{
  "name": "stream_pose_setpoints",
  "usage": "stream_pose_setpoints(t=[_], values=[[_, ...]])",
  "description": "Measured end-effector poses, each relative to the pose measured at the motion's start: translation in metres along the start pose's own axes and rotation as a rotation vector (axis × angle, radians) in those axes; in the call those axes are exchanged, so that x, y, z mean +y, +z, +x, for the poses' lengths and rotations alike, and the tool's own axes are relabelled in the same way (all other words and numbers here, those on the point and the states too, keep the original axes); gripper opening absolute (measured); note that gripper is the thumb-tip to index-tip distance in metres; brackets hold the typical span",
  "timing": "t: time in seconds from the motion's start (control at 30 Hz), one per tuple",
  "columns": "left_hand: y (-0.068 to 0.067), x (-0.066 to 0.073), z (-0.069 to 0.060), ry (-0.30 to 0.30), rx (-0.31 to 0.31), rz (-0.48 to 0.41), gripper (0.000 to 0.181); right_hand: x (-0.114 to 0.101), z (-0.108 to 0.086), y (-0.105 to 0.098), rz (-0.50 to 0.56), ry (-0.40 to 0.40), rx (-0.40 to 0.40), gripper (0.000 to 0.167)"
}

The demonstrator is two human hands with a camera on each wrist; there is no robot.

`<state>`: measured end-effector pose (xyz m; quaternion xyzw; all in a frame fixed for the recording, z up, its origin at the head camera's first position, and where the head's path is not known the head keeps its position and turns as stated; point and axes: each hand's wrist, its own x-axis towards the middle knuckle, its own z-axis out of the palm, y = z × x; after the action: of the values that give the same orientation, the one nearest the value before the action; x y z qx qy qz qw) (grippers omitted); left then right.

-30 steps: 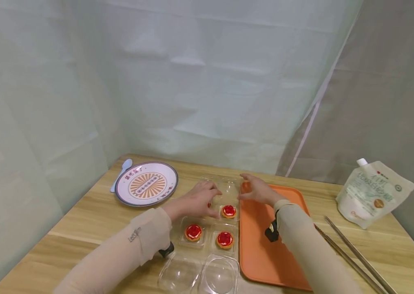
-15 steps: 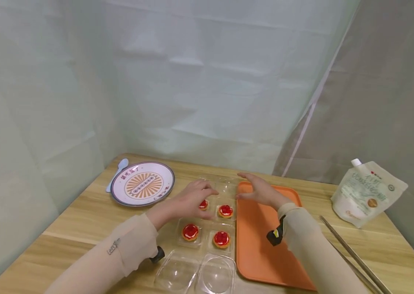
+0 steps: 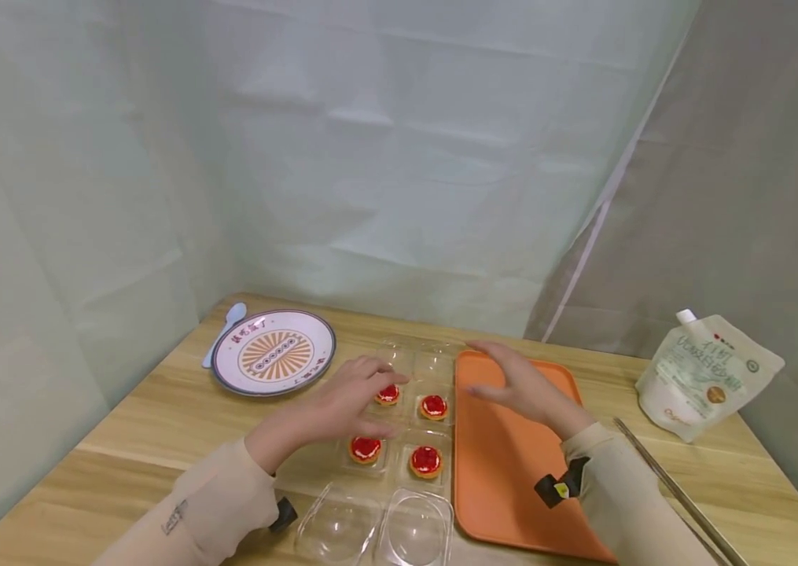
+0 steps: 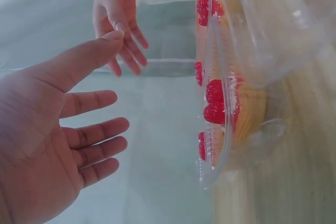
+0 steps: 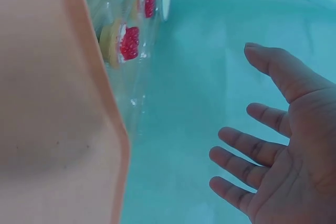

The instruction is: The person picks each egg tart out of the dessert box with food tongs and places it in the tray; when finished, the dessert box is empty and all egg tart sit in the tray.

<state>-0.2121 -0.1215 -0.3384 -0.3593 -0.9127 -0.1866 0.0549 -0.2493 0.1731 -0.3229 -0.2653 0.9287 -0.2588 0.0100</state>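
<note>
Four red-topped tarts, among them the front right tart (image 3: pixel 426 461) and the back right tart (image 3: pixel 434 406), sit in separate cups of clear plastic packs with raised lids folded out, one lid (image 3: pixel 416 528) nearest the front edge. Over the left side of the packs hovers my left hand (image 3: pixel 335 399), fingers spread and holding nothing; the left wrist view shows its bare palm (image 4: pixel 47 140) beside the tarts (image 4: pixel 223 103). My right hand (image 3: pixel 522 385) is above the orange tray (image 3: pixel 512 472), empty, with fingers apart, also in the right wrist view (image 5: pixel 299 145).
A patterned plate (image 3: pixel 273 354) lies at the back left with a pale blue spoon (image 3: pixel 225 334) beside it. At the right stand a white spouted pouch (image 3: pixel 706 377) and metal tongs (image 3: pixel 682 495), partly behind the right sleeve. Cloth curtains hang behind the table.
My left hand has drawn away to the left and toward the front, uncovering the back left tart. The right hand has moved slightly right, off the packs' edge. The tarts stay in their cups.
</note>
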Motion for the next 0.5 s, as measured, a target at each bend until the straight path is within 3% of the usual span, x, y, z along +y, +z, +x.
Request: stream_pose_setpoints(t=[0.37, 0.5], values=[[0.001, 0.009, -0.015, 0.095, 0.078, 0.097, 0.067, -0.008, -0.031, -0.008, -0.067, -0.085, 0.109, 0.07], [0.004, 0.013, -0.019, 0.103, 0.102, 0.107, 0.067, -0.009, -0.044, -0.012, -0.08, -0.12, 0.137, 0.068]])
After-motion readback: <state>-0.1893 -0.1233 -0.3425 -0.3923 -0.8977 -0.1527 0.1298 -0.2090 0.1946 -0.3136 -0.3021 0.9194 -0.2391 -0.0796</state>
